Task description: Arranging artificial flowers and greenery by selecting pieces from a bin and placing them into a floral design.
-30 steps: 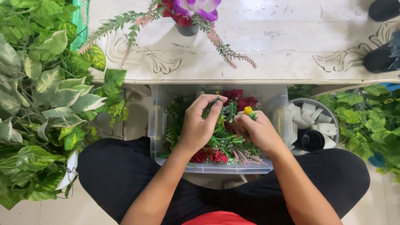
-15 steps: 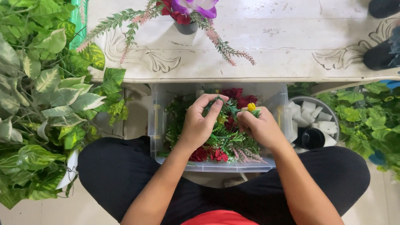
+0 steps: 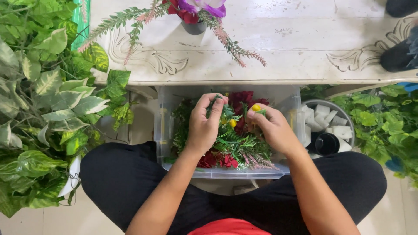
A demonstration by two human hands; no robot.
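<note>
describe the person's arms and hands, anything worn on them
Both forearms are bare up to the frame edge: no sleeves show. The left hand and right hand wear no gloves, and no rings, watch or bracelet can be seen. The fingers are uncovered, with short nails. Elsewhere the person wears black trousers and something red at the waist.

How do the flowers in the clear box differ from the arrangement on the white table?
The flowers in the clear box lie loose in a tangled heap under both hands; the arrangement on the table stands in a small dark pot. The heap shows yellow buds; the arrangement has a purple bloom. Both have red blooms, greenery and pink sprigs.
</note>
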